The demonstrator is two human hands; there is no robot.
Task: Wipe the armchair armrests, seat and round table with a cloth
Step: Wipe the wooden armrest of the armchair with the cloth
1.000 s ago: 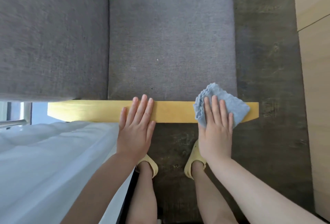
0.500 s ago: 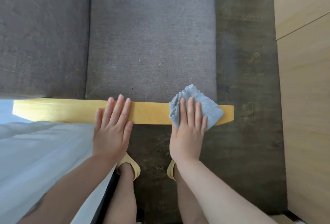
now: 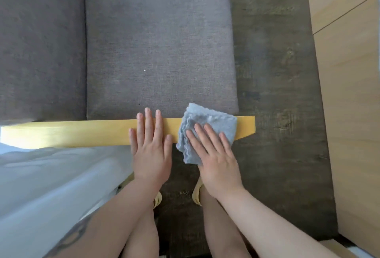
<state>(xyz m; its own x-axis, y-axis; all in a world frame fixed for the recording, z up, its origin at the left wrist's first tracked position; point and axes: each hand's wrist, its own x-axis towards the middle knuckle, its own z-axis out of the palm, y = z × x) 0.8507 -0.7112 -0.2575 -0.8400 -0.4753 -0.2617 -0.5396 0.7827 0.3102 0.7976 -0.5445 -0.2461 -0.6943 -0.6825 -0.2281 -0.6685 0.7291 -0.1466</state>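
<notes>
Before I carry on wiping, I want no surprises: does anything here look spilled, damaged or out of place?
Nothing stands out. The blue cloth lies folded under the right hand on the wooden armrest, the left hand rests flat beside it, and the grey seat cushion shows only a tiny pale speck.

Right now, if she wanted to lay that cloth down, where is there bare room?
The grey seat cushion beyond the armrest is bare. So is the yellow armrest left of the left hand. Crowded: the armrest's right end, where the right hand presses the blue cloth.
</notes>
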